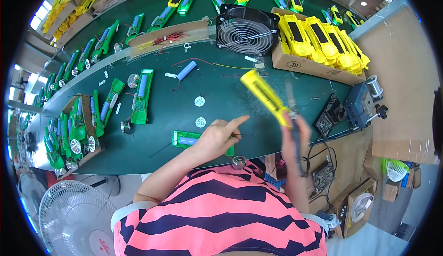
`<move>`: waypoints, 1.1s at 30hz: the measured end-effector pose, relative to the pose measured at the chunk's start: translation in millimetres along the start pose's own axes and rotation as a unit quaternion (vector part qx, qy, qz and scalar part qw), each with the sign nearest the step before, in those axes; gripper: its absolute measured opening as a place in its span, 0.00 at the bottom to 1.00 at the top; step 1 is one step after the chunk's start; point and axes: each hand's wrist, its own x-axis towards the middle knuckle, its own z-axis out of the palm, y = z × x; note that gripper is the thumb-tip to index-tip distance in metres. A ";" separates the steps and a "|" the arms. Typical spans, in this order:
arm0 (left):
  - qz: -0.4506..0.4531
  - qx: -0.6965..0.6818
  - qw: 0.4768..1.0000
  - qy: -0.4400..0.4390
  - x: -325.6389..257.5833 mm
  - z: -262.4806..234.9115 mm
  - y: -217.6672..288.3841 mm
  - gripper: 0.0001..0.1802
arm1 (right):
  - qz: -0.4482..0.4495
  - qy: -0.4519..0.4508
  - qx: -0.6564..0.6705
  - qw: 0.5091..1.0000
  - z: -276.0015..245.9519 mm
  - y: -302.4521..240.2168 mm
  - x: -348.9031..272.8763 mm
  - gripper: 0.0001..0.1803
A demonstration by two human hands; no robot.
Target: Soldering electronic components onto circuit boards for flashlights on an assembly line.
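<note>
My left hand [216,139] is over a green flashlight housing [176,139] that lies near the front edge of the table. Its index finger points out, thumb apart, and I see nothing held. A blue cylindrical battery [187,141] sits in that housing, partly hidden by my wrist, and a round silver reflector [238,162] is beside it. My right hand [299,136], somewhat blurred, is closed around a dark-handled soldering iron [296,146], its tip pointing away from me. The same hand also holds a yellow flashlight shell [262,93] with a dark strip, tilted above the table.
A carton of yellow shells [318,39] and a black fan [244,34] stand at the back. On the right is a soldering station [361,103]. Green housings fill a box [94,147] at left. A loose blue battery [187,70] and round white stickers [200,101] lie mid-table.
</note>
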 end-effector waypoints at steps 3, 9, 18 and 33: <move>-0.088 -0.225 0.959 0.151 -10.4 12.4 6.3 0.14 | 0.001 -0.060 0.070 0.996 30.6 12.3 -25.2 0.22; -0.105 -0.130 0.939 0.301 -33.5 -19.4 -4.3 0.06 | -0.075 -0.232 0.117 0.963 23.7 6.9 -28.9 0.25; -0.031 0.292 0.955 0.039 -19.9 -49.9 -18.9 0.01 | 0.080 -0.110 0.315 0.939 41.7 -27.1 -14.8 0.11; -0.070 0.233 0.970 -0.006 -16.6 -49.4 -18.5 0.07 | 0.311 -0.121 0.414 0.847 62.4 -33.3 -7.2 0.06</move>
